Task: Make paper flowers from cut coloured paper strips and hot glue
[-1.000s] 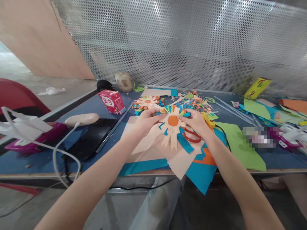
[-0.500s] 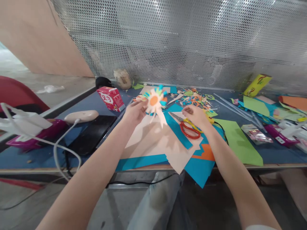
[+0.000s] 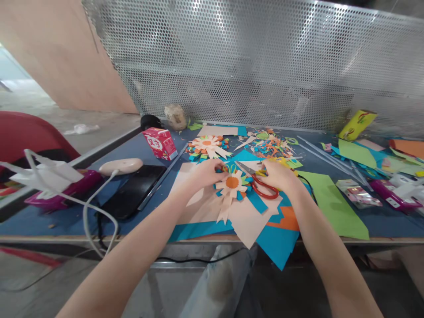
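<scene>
My left hand (image 3: 211,171) is closed, pinching the upper edge of a layered paper rosette (image 3: 232,182). Its centre is orange, with pale peach petals, blue and green loops behind, and a forked peach tail. The rosette is low over peach and blue paper sheets (image 3: 198,214). My right hand (image 3: 277,173) has its fingers curled at the handle of red-and-yellow scissors (image 3: 265,190), whose blades point left towards the rosette. A second rosette (image 3: 207,143) lies farther back. Partly behind my right hand is a yellow tool with a black cord, probably a glue gun (image 3: 281,161).
Coloured paper scraps (image 3: 271,143) are heaped near the perforated metal panel (image 3: 232,66). At left are a pink box (image 3: 160,143), a black phone (image 3: 134,192) and a white cable. Green paper (image 3: 326,205), clear sticks (image 3: 327,154) and a purple power strip (image 3: 391,194) are at right.
My left hand has come down and nearer, and the rosette at it is close to the sheets. A rosette shows behind it. My right hand has lowered onto the scissors' handle.
</scene>
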Tool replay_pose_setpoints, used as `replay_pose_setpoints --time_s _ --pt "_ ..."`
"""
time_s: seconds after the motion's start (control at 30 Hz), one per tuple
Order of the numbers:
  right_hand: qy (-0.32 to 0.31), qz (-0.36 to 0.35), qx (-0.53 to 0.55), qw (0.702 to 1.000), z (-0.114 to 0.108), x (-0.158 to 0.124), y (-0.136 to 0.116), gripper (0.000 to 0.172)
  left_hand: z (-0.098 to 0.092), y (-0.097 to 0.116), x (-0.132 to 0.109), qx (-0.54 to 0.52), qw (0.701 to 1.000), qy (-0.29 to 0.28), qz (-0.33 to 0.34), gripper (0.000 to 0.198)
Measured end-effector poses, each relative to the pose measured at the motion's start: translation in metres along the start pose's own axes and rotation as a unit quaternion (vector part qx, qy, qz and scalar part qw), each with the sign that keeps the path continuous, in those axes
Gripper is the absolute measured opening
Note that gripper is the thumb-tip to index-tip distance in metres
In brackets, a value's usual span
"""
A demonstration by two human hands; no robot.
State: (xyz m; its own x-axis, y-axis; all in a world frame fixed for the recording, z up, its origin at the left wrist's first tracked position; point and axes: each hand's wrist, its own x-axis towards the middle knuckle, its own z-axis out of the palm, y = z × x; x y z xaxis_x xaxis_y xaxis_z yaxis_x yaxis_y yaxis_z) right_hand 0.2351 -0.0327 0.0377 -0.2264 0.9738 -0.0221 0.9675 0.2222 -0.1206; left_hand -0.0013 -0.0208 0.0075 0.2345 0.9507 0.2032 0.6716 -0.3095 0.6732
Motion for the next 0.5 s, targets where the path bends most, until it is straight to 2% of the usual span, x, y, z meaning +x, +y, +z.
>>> replay_pose_setpoints --time_s 0.17,0.3,0.4,0.5 --pt "-0.038 0.014 0.012 0.999 -0.005 -0.006 -0.001 0.035 0.0 -0.006 0.0 0.113 0.994 0.003 0.0 0.015" --pt "-0.065 -0.001 0.03 0.997 -0.008 -0.006 0.002 0.031 0.0 -0.013 0.003 0.168 0.985 0.043 0.002 0.031" --pt "-0.087 -0.007 0.035 0.996 -0.009 -0.006 0.003 0.033 0.002 -0.01 0.003 0.189 0.978 0.072 0.046 0.04" --pt "-0.084 -0.005 0.021 0.996 -0.007 -0.007 0.0 0.03 0.006 0.0 0.001 0.188 0.975 0.066 0.096 0.037"
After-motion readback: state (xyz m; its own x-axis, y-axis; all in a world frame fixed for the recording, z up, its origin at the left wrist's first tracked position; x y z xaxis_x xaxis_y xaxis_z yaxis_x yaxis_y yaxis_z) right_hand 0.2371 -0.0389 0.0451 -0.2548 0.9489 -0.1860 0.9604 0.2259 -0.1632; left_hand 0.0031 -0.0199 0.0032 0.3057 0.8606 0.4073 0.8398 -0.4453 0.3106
